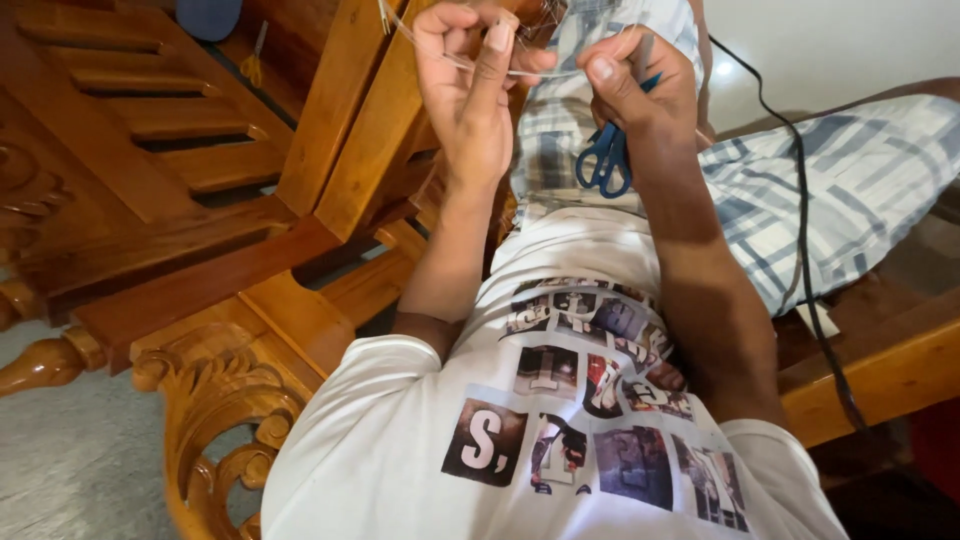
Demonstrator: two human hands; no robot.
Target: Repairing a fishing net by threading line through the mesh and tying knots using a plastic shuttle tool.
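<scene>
Head-worn view, steeply downward, close.

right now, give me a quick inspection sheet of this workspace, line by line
surface: no table; the work is held up over the lap, above checked cloth on a wooden seat
job's things: thin clear line stretched between both hands; blue-handled scissors
clutter: a small yellow-handled tool lying behind the carved wood
grippers: left hand pinches the line with fingers raised; right hand pinches the line too and carries the scissors, handles hanging down
cables: one black cable running over the checked cloth and off the seat edge
surroundings: carved wooden furniture with slats to the left, grey floor, pale wall
</scene>
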